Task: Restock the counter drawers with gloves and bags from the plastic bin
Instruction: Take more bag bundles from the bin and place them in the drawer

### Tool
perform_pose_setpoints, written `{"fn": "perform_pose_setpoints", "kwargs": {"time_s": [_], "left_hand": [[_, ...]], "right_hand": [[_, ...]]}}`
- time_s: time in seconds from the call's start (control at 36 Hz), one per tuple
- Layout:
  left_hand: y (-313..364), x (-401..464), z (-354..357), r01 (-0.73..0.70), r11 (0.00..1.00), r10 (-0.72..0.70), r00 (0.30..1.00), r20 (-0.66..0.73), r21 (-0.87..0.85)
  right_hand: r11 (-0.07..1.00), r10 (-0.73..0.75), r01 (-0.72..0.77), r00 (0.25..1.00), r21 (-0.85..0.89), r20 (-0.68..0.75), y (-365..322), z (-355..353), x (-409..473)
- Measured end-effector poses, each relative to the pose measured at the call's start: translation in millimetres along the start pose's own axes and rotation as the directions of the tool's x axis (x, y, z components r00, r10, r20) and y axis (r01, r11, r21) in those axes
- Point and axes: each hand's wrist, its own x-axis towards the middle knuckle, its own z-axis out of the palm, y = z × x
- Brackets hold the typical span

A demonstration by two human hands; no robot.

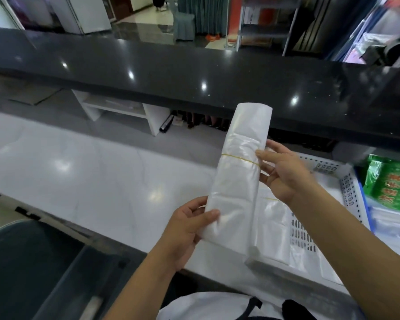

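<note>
Bundle of clear plastic bags [240,174], rolled and bound by a thin yellow rubber band [239,158], is held tilted above the white desk [79,172] near its front edge. The left hand [189,229] grips its lower end; the right hand [284,172] steadies its side with relaxed, straight fingers. The white perforated plastic bin [349,192], partly cut off, holds more bags. A green packet [388,183] carries blurred, unreadable red lettering.
</note>
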Motion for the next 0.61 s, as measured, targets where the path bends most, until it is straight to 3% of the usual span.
{"fn": "perform_pose_setpoints", "kwargs": {"time_s": [0.11,0.25,0.42,0.53,0.61], "left_hand": [[11,2,-9,-0.087,0.988,0.091,0.996,-0.023,0.126],[11,1,-22,-0.096,0.995,0.099,0.987,0.128,-0.030],[5,6,-32,-0.111,0.993,0.108,0.992,-0.057,-0.035],[17,15,-30,-0.056,0.998,0.054,0.994,0.093,0.019],[19,25,-13,-0.007,0.988,-0.028,0.975,0.220,0.154]], "right_hand": [[1.000,0.002,-0.001,0.999,0.026,-0.041,3,6,4],[0.999,-0.006,0.009,0.996,0.034,-0.094,-2,10,12],[0.998,0.025,-0.017,0.992,0.061,-0.125,-10,2,17],[1.000,-0.009,0.012,0.991,0.024,-0.134,-8,-12,16],[1.000,-0.005,0.009,0.986,0.023,-0.164,-3,-21,15]]}}
